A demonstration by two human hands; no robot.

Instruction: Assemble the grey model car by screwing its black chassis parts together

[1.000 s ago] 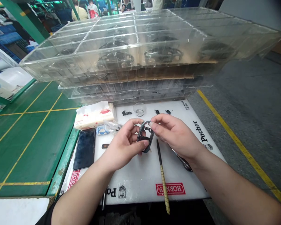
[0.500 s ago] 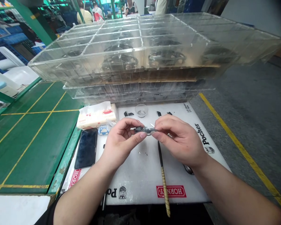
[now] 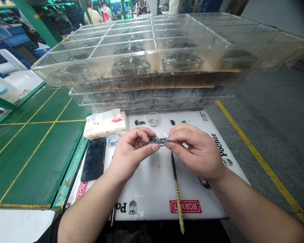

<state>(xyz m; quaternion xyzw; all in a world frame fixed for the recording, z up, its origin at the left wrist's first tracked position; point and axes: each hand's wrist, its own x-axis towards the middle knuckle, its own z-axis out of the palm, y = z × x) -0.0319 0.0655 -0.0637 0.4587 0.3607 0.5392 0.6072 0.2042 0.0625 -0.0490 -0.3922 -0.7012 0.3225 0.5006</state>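
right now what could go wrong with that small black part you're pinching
The small black part is pinched edge-on between the left hand and the right hand, so it could slip onto the white board. Tiny dark specks lie there and might stick to it or get mixed up with it. The pointed tool lies just below the hands, so a slip could catch it.

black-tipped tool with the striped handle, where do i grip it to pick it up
Grip the striped handle from the near side, where its end overhangs the white board: fingers can wrap under it there. The thin black end points toward the right hand holding a dark frame.
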